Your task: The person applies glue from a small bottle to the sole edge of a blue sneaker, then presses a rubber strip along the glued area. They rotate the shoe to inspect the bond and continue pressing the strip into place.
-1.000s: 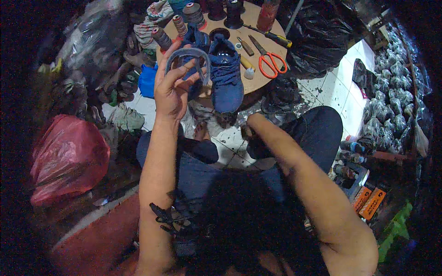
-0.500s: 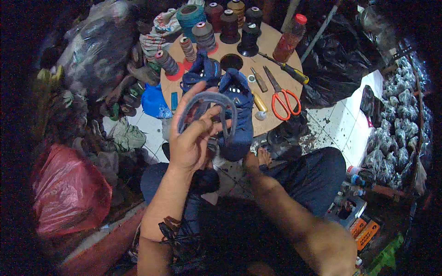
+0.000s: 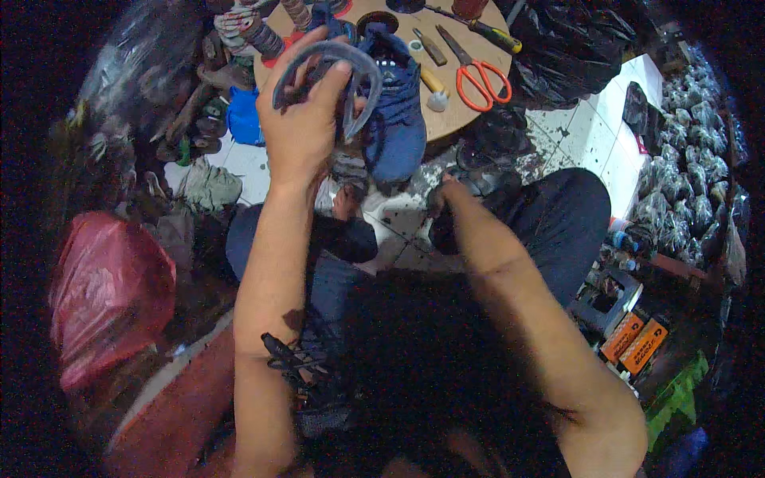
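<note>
My left hand (image 3: 299, 135) is raised over the near edge of a round wooden table, its fingers and thumb closed on a curved grey translucent strip (image 3: 368, 84) bent into a loop. Beside it a blue lace-up shoe (image 3: 396, 131) lies with its toe pointing at me, jutting past the table edge. Part of a second blue shoe (image 3: 339, 28) shows behind the strip. Lower down, my right hand (image 3: 448, 193) hangs between my knees, close to my right foot. Its fingers are dark and mostly hidden, so whether they hold anything is unclear.
On the table (image 3: 454, 119) lie orange-handled scissors (image 3: 484, 86), a wooden-handled tool (image 3: 430, 48), a screwdriver (image 3: 494, 33) and thread spools (image 3: 261, 38). A red plastic bag (image 3: 115, 287) stands at left. Small wrapped bundles (image 3: 677, 175) pile up at right, above orange boxes (image 3: 641, 346).
The view has tipped downward, so the table and both hands appear higher. My left hand has turned, showing more of its back, still holding the grey strip.
</note>
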{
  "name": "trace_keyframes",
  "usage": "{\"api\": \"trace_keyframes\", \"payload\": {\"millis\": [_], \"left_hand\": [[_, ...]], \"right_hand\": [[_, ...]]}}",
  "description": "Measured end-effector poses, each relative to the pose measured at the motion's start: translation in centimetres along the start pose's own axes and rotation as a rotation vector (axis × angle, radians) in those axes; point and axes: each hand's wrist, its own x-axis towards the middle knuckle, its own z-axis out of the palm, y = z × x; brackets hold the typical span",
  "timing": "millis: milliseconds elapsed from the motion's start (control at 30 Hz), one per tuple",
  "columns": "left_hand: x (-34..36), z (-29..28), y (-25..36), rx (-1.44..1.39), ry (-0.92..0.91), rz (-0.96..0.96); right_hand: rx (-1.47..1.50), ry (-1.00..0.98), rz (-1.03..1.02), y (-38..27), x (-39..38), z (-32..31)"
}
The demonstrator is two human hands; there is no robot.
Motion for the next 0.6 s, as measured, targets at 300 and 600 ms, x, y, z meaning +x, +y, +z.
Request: {"api": "trace_keyframes", "payload": {"millis": [300, 600], "left_hand": [[-2.2, -0.8, 0.7, 0.053, -0.097, 0.055], [-5.2, 0.5, 2.2, 0.084, -0.293, -0.337]], "right_hand": [[0.069, 0.249, -0.214, 5.0, -17.9, -12.5], [0.935, 0.944, -1.115, -0.2, -33.6, -14.0]]}}
